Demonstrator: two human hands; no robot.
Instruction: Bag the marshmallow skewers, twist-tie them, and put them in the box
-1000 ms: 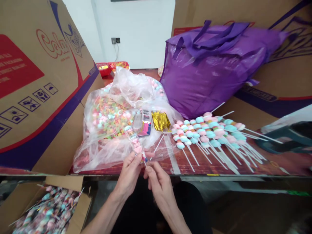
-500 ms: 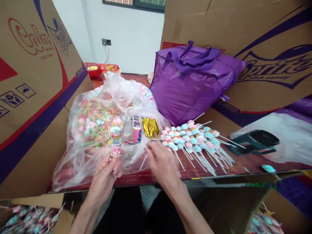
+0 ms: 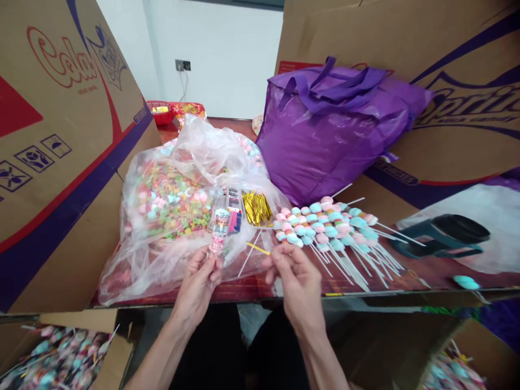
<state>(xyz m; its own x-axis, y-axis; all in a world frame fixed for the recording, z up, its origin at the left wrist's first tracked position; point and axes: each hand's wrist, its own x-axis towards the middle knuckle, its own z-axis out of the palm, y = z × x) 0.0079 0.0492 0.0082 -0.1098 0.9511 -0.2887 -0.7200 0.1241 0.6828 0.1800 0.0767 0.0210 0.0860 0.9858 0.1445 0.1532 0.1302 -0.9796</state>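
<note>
The right hand (image 3: 300, 279) pinches a gold tie (image 3: 259, 248), its length pointing left toward the left hand (image 3: 199, 277), which is closed around the base of a wrapped candy (image 3: 220, 227) pointing forward, apart from the tie.

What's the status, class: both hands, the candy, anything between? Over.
Left hand: holding wrapped candy. Right hand: pinching gold strip. Loose white stick lying between the hands.

A purple handled bag (image 3: 333, 141) sits in front of a printed carton (image 3: 390, 38); another carton (image 3: 77, 135) stands at left. A red basket (image 3: 164, 118) rests far back on the tabletop (image 3: 233, 126), a dark teal mug (image 3: 426, 236) at right.
</note>
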